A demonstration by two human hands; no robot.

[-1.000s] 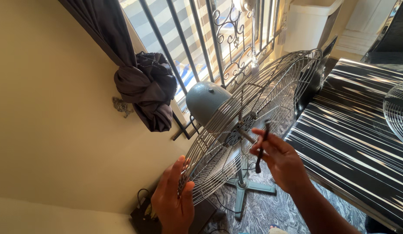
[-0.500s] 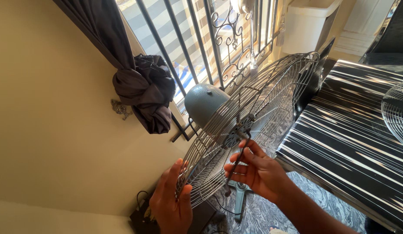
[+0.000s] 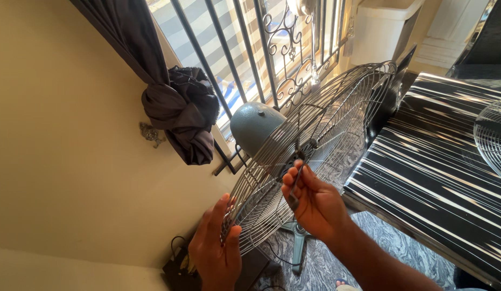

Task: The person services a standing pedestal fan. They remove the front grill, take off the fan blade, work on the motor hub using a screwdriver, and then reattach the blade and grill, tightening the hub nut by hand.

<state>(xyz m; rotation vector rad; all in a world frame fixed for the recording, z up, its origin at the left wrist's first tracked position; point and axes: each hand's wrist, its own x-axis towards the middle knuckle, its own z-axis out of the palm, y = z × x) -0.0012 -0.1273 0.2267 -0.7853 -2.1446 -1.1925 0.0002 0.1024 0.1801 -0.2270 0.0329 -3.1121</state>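
Filling the middle of the frame, the wire fan guard (image 3: 315,161) is standing tilted on its grey-blue motor housing (image 3: 254,125), with the barred window (image 3: 250,48) behind it at upper centre and the striped table (image 3: 439,161) to the right. At lower left the left hand (image 3: 215,253) is gripping the guard's lower rim, fingers curled around the wires. At centre the right hand (image 3: 312,202) is closing around a slim dark tool (image 3: 294,189), probably a screwdriver, its tip pointing at the hub plate (image 3: 301,153).

The guard seems to be resting mostly on that one left-hand hold; if the grip is slackening while the hub is being worked, the guard could be swinging down or knocking the table edge. The tool tip could be slipping off the hub and through the wires, scraping the fingers (image 3: 293,180) that are sitting just beside them. The cable (image 3: 272,253) near the fan's base (image 3: 299,237) at lower centre could be snagging a foot.
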